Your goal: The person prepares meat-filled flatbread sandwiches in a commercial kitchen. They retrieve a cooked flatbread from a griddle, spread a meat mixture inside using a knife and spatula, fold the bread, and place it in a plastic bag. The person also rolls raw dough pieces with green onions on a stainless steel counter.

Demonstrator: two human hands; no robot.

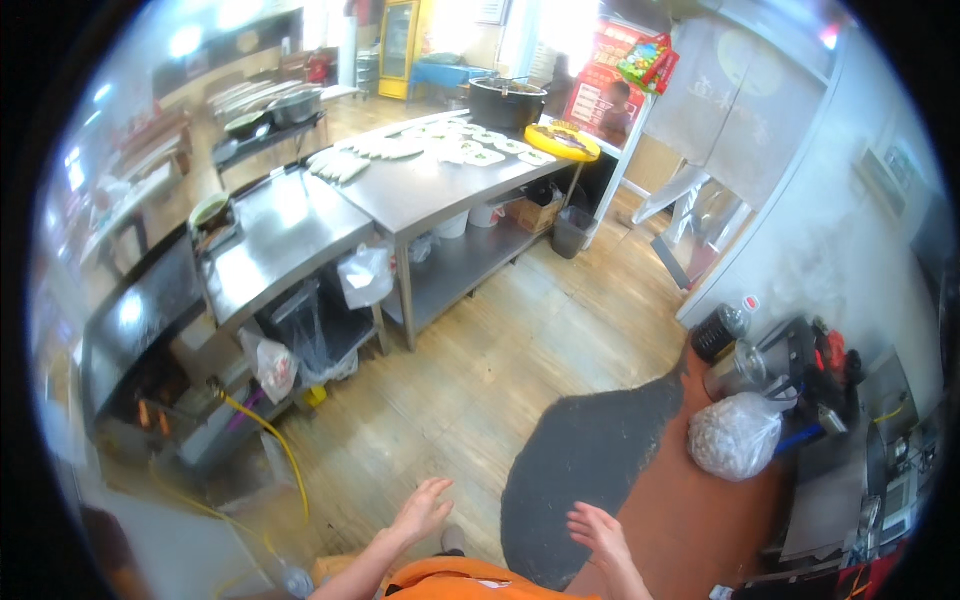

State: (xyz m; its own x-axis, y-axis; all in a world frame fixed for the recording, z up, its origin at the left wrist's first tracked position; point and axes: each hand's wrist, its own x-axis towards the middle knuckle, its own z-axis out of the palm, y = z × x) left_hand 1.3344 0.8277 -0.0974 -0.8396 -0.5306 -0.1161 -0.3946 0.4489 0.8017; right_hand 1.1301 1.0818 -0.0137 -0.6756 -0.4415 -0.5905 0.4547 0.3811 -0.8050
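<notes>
My left hand (424,514) is held out in front of my orange top at the bottom of the view, empty, fingers apart. To its right, over the dark grey floor mat (570,457), my right hand (598,531) is also empty, its fingers spread. Neither hand touches anything. Farther ahead stands a stainless steel worktable (420,191). Rows of flat white dough pieces (480,156) with green bits lie on it, beside folded white pieces (337,165). A yellow round tray (562,142) with food and a large black pot (506,105) are at its far end.
A second steel table (277,232) adjoins on the left, with plastic bags hanging below. A yellow hose (289,450) runs down to the floor. On the right are a filled clear plastic bag (735,435) and a large bottle of dark liquid (716,330). A grey bin (574,232) stands near the doorway curtain (720,105).
</notes>
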